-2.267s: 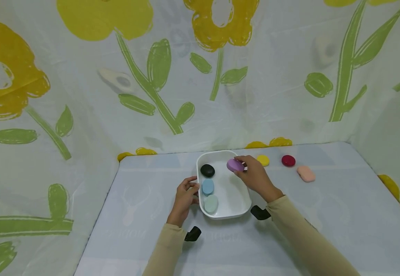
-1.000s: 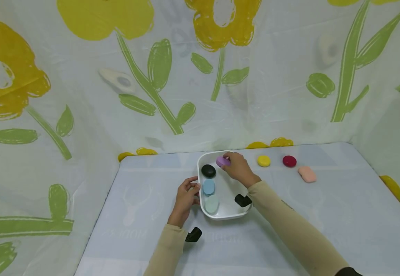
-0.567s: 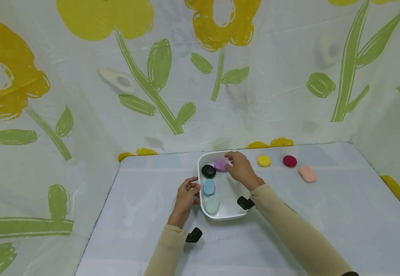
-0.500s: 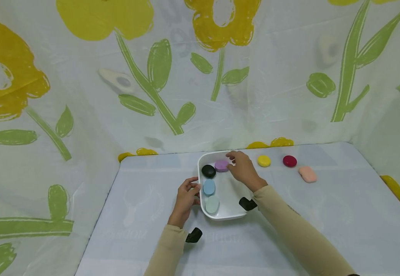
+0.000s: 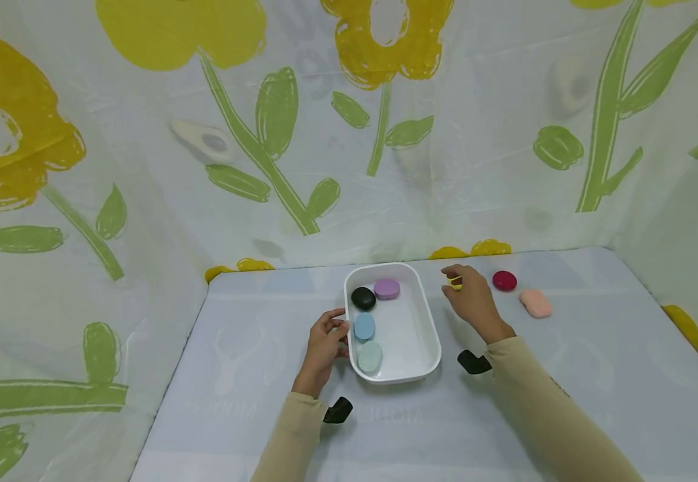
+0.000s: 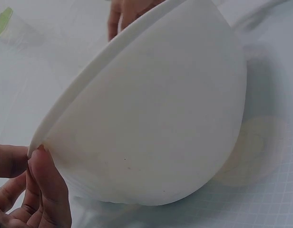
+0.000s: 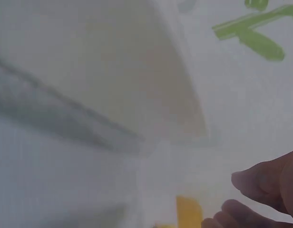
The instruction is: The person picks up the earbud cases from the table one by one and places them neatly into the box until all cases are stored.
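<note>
Beige sleeves are covering both forearms as the hands are working at a white tray on the desk. The left hand is gripping the tray's left rim, fingers curled over the edge and steadying it. The right hand is closing its fingertips on a yellow pebble-shaped piece lying on the desk just right of the tray; whether it is pinched firmly cannot be told. A clean grip would likely mean pinching the piece by its sides. Inside the tray are lying a purple piece, a black piece, a blue piece and a pale green piece. Further right, a dark red piece and a pink piece are sitting clear of the hand. Flower-printed cloth is hanging behind.
</note>
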A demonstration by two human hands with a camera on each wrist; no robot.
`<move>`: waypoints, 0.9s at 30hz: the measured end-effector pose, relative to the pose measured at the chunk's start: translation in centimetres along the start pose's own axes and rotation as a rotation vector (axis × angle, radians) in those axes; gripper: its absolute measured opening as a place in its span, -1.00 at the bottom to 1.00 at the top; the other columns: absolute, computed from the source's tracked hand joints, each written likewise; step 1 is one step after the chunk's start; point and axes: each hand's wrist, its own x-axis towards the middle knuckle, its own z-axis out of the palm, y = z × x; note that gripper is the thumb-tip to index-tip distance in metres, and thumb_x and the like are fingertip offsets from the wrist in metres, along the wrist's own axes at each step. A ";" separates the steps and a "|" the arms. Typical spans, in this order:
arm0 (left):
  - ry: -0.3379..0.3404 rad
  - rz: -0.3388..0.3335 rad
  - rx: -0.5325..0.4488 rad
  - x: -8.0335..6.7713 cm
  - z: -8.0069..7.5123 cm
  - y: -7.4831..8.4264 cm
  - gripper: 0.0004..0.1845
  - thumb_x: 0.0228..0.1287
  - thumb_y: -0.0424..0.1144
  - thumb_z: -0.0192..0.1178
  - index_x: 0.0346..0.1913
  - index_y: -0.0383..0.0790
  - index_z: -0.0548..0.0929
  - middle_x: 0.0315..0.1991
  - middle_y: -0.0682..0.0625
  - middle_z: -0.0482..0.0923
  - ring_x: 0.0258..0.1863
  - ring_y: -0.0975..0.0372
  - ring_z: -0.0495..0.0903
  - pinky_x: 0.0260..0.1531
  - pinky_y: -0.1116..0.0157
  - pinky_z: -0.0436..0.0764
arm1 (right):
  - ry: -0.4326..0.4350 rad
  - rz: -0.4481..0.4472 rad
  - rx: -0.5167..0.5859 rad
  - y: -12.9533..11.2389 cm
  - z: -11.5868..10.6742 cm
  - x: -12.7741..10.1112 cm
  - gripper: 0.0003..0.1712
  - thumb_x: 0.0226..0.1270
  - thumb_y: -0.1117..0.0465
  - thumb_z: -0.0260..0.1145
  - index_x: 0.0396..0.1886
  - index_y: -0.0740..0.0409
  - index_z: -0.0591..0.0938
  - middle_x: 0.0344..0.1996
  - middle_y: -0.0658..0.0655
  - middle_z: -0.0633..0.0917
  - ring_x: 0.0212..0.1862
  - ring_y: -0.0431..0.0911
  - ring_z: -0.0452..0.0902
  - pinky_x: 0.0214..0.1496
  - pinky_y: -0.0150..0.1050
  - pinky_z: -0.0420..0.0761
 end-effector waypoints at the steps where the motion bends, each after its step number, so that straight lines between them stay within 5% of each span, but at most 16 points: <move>1: 0.000 0.001 0.001 0.0 0.0 0.0 -0.61 0.59 -0.42 0.15 0.38 -0.37 0.51 -0.09 -0.12 0.57 -0.43 0.27 0.53 -0.62 0.41 0.59 | 0.004 0.011 -0.005 0.4 -0.2 -0.1 -0.57 0.49 0.41 0.31 0.30 0.44 0.58 0.18 0.47 0.61 0.21 0.34 0.56 0.27 0.23 0.64; 13: 0.000 0.007 -0.002 -0.4 0.0 0.2 -0.59 0.59 -0.40 0.17 0.40 -0.39 0.49 -0.04 -0.19 0.58 -0.44 0.28 0.53 -0.63 0.41 0.57 | 0.035 0.092 -0.086 4.3 -0.8 0.1 -0.46 0.46 0.41 0.33 0.39 0.44 0.51 0.34 0.51 0.48 0.31 0.38 0.42 0.37 0.30 0.53; 27: -0.009 0.003 -0.005 -0.2 0.0 0.1 -0.59 0.60 -0.39 0.16 0.41 -0.36 0.49 -0.04 -0.17 0.58 -0.43 0.27 0.53 -0.63 0.41 0.57 | 0.002 0.065 -0.120 6.2 0.1 1.2 -0.38 0.43 0.39 0.39 0.42 0.52 0.47 0.38 0.52 0.47 0.47 0.39 0.31 0.51 0.30 0.35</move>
